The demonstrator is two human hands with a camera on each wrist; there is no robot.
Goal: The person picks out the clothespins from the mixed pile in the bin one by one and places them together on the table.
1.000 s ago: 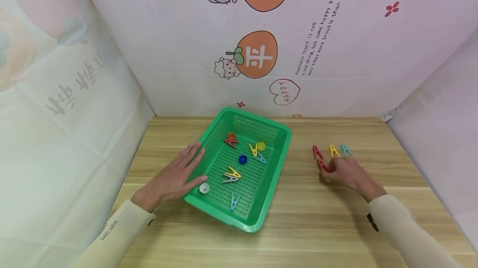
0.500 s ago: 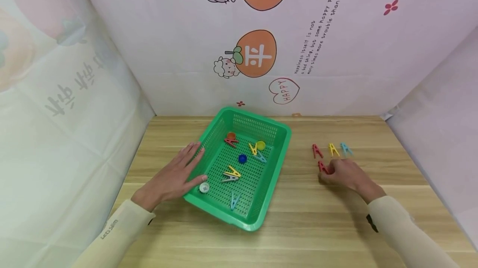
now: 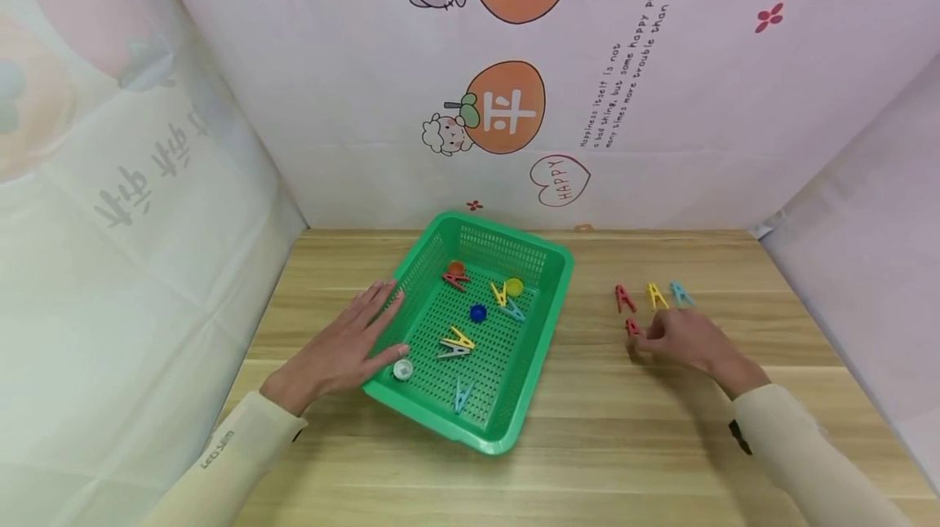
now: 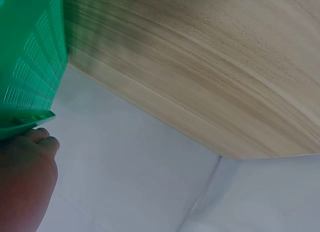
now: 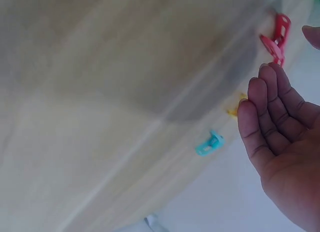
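Left hand (image 3: 338, 352) flat, fingers spread, against green basket (image 3: 547, 298) left rim. Right hand (image 3: 686, 339) fingers loosely apart, touching red clip (image 3: 632, 327) near bench's right edge.

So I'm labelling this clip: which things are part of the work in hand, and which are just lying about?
In the work:
right hand
red clothespin at its fingers
row of clothespins
left hand
green basket

Lying about:
bottle caps
printed backdrop
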